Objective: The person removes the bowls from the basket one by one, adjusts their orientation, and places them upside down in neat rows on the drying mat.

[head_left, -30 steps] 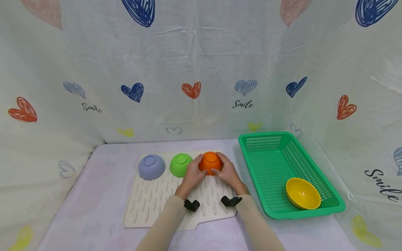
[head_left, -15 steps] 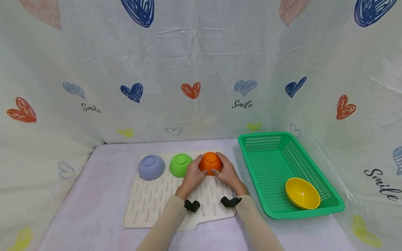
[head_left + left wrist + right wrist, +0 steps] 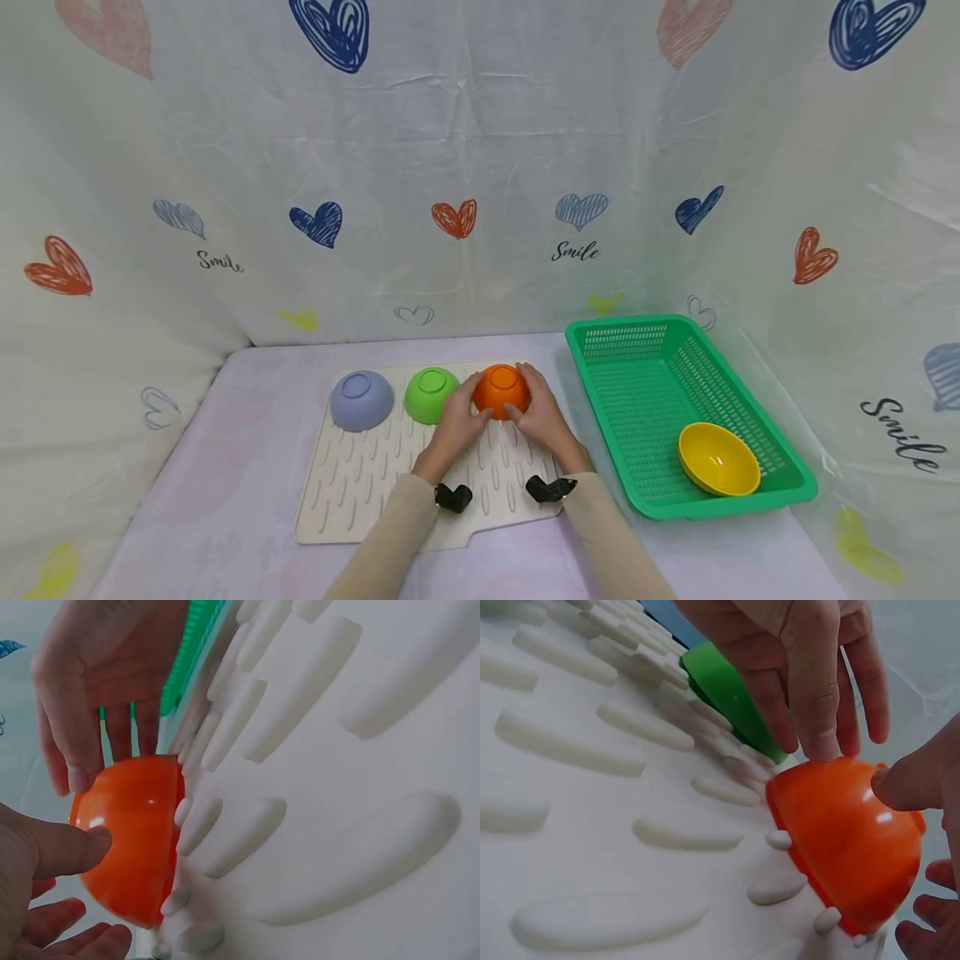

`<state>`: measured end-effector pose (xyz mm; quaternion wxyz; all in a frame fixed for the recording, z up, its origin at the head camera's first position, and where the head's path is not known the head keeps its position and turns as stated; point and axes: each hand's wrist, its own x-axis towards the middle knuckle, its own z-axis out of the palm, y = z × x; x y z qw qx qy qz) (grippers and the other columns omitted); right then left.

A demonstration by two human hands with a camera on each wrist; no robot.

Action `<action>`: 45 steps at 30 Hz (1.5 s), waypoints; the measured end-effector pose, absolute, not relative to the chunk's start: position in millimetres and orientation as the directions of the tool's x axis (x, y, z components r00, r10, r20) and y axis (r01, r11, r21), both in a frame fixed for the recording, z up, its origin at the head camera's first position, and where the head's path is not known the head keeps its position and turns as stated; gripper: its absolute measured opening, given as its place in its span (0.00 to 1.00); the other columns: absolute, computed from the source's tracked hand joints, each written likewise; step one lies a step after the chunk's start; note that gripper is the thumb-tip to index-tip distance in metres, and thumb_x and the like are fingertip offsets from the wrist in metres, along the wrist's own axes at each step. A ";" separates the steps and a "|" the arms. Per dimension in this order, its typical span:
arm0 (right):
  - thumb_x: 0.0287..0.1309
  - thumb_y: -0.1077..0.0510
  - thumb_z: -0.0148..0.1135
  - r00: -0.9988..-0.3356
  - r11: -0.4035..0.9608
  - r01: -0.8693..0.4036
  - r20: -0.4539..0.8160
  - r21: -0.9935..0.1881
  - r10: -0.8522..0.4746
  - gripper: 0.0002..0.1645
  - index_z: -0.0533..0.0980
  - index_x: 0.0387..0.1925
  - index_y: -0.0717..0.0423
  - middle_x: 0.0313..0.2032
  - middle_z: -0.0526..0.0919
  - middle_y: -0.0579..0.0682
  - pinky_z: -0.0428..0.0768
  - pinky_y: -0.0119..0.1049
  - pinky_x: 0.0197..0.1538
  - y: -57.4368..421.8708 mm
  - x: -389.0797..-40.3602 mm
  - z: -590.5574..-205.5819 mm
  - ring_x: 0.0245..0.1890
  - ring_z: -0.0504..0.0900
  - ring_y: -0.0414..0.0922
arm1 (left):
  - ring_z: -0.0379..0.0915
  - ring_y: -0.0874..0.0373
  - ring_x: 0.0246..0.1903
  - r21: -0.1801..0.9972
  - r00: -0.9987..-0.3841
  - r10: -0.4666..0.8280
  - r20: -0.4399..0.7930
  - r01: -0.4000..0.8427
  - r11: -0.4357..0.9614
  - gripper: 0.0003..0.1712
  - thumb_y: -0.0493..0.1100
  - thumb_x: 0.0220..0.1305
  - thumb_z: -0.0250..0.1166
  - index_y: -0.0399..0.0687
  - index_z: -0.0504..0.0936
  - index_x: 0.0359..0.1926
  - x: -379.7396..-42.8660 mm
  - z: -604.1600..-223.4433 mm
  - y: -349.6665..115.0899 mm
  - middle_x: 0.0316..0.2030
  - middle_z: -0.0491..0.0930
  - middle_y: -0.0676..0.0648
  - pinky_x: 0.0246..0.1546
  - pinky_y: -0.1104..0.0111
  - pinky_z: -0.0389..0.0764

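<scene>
An orange bowl (image 3: 501,390) stands upside down on the right of a cream ridged drying mat (image 3: 352,492). My left hand (image 3: 455,427) is at its left side and my right hand (image 3: 545,418) at its right. Both thumbs are at the near side of the bowl, touching or almost touching it. In the left wrist view, the left fingers (image 3: 56,921) are loosely spread, with a gap to the orange shell. Relaxed right fingers (image 3: 934,907) show apart from it in the right wrist view. The bowl's rim rests among the ridges.
Left of the orange bowl, a green bowl (image 3: 431,397) and a lavender bowl (image 3: 362,402) also sit upside down on the mat. A green basket (image 3: 611,400) on the right holds a yellow bowl (image 3: 718,458). Behind the table hangs a heart-patterned sheet (image 3: 510,292).
Both thumbs and fingers appear slightly looser around the orange bowl, which stays in place. The head view has shifted a little.
</scene>
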<state>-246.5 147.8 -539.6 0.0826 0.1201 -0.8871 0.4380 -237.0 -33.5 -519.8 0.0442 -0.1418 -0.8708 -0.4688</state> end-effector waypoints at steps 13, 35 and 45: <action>0.63 0.59 0.69 -0.933 0.559 -0.353 0.329 -0.750 -0.148 0.48 0.56 0.77 0.65 0.75 0.60 0.67 0.64 0.66 0.74 137.6 -199.8 -499.9 0.74 0.64 0.64 | 0.72 0.40 0.67 0.764 -0.944 0.228 0.239 0.327 0.557 0.37 0.32 0.61 0.72 0.39 0.71 0.71 -209.9 -497.6 -55.7 0.68 0.75 0.38 0.63 0.48 0.79; 0.63 0.52 0.72 -0.883 0.602 -0.452 0.235 -0.658 -0.407 0.51 0.55 0.79 0.55 0.76 0.64 0.54 0.74 0.57 0.70 167.9 -117.5 -440.0 0.74 0.68 0.52 | 0.74 0.46 0.66 0.618 -0.893 0.321 0.315 0.450 0.645 0.40 0.43 0.59 0.78 0.45 0.73 0.70 -155.0 -471.8 -93.3 0.67 0.76 0.43 0.64 0.51 0.80; 0.63 0.51 0.72 -0.858 0.647 -0.497 0.214 -0.578 -0.467 0.48 0.59 0.78 0.52 0.73 0.69 0.53 0.80 0.55 0.65 220.5 -98.5 -427.5 0.70 0.73 0.52 | 0.70 0.50 0.69 0.590 -0.877 0.407 0.255 0.475 0.653 0.43 0.49 0.58 0.78 0.51 0.71 0.73 -132.1 -462.8 -95.1 0.69 0.73 0.47 0.66 0.54 0.78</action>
